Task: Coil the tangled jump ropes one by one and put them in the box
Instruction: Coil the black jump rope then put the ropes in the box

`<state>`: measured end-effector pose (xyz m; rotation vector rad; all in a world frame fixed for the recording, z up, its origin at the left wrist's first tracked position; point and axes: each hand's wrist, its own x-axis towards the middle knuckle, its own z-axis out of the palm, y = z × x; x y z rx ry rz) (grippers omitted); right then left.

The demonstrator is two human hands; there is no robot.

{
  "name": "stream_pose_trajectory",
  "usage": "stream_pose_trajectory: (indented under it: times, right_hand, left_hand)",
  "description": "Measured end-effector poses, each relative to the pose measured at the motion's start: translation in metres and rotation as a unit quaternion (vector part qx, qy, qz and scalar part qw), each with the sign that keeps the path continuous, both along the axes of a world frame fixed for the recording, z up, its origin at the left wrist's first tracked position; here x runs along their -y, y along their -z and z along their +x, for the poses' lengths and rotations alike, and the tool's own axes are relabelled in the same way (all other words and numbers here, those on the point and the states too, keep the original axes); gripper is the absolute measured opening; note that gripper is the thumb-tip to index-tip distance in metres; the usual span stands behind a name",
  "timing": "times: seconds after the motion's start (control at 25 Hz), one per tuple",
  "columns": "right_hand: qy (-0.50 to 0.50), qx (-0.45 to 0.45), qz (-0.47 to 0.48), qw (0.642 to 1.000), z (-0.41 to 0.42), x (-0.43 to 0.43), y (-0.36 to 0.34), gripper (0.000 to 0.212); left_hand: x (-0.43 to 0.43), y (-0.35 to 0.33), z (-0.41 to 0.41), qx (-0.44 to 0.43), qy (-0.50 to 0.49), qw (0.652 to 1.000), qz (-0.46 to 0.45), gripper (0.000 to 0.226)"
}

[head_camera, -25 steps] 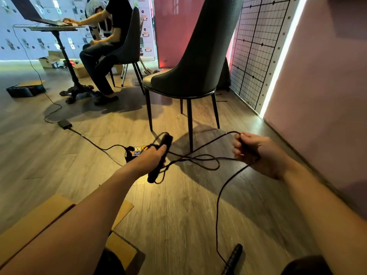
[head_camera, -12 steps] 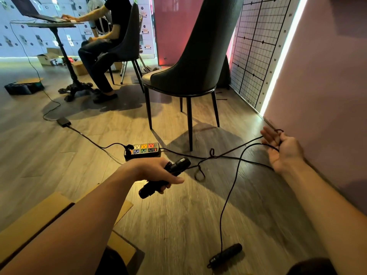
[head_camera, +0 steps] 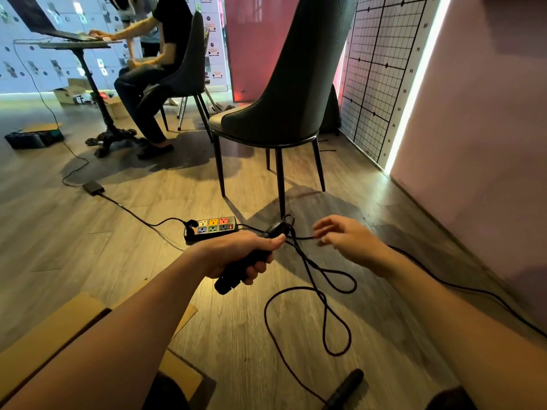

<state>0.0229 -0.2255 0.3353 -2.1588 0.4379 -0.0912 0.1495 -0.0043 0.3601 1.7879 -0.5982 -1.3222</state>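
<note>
Nearest, bottom left: cardboard box (head_camera: 62, 327), flaps open; its inside is hidden behind the left forearm, so contents can't be told. Loose jump rope handle (head_camera: 344, 389) lies on the floor (head_camera: 124, 267) at the bottom edge, just right of centre. Black rope cord (head_camera: 325, 303) runs up from it in two slack loops over the floor to the hands. Left hand (head_camera: 236, 255) is clamped around the other handle (head_camera: 245, 261), thumb on top, the handle tilted with its cord end pointing away. Right hand (head_camera: 346, 241) is just beside it, fingers spread and slightly curled, fingertips at a cord strand; whether they pinch it can't be told. Another cord run trails back along the right forearm toward the wall. Beyond: power strip (head_camera: 211, 227) on the floor, then a dark chair (head_camera: 284, 93). Far left: a seated person at a small table (head_camera: 74, 45) with a laptop.
</note>
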Motion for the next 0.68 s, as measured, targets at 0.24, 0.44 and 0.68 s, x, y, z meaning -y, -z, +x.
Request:
stream_pose_trajectory:
  times: [0.24, 0.44, 0.68]
  right_hand:
    - [-0.056, -0.027, 0.133, 0.989, -0.002, -0.053, -0.033, 0.047]
    - [0.083, 0.052, 0.227, 0.969, 0.009, -0.045, -0.029, 0.022]
    - [0.392, 0.183, 0.298, 0.851, 0.013, 0.025, -0.012, 0.015]
  left_hand:
    - [0.001, 0.002, 0.0, 0.022, -0.001, 1.0, 0.01, 0.042]
    - [0.001, -0.001, 0.0, 0.039, -0.029, 0.999, 0.017, 0.044]
    - [-0.011, -0.008, -0.003, -0.008, 0.043, 0.992, 0.116, 0.065]
